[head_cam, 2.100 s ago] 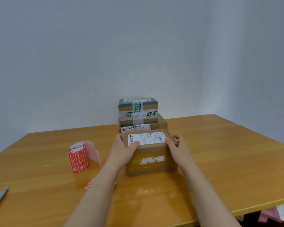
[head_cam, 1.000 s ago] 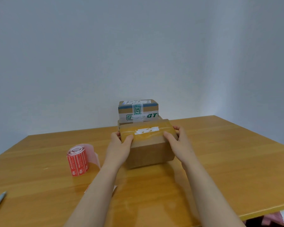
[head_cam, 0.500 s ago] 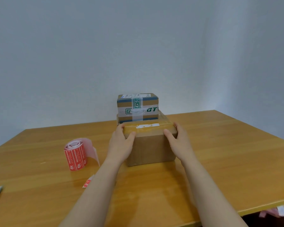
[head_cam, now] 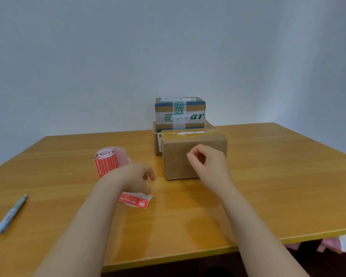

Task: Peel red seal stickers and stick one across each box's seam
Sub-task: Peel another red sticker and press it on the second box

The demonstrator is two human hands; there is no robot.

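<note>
My right hand [head_cam: 210,163] is hovering loosely curled, empty, before the box [head_cam: 176,156]; my left hand [head_cam: 135,177] is hanging over the red sticker [head_cam: 136,201], grip unclear.

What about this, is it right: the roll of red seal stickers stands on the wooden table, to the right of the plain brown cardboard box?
Not quite. The roll of red seal stickers stands on the wooden table, but to the left of the plain brown cardboard box, not the right. The head view shows it.
</note>
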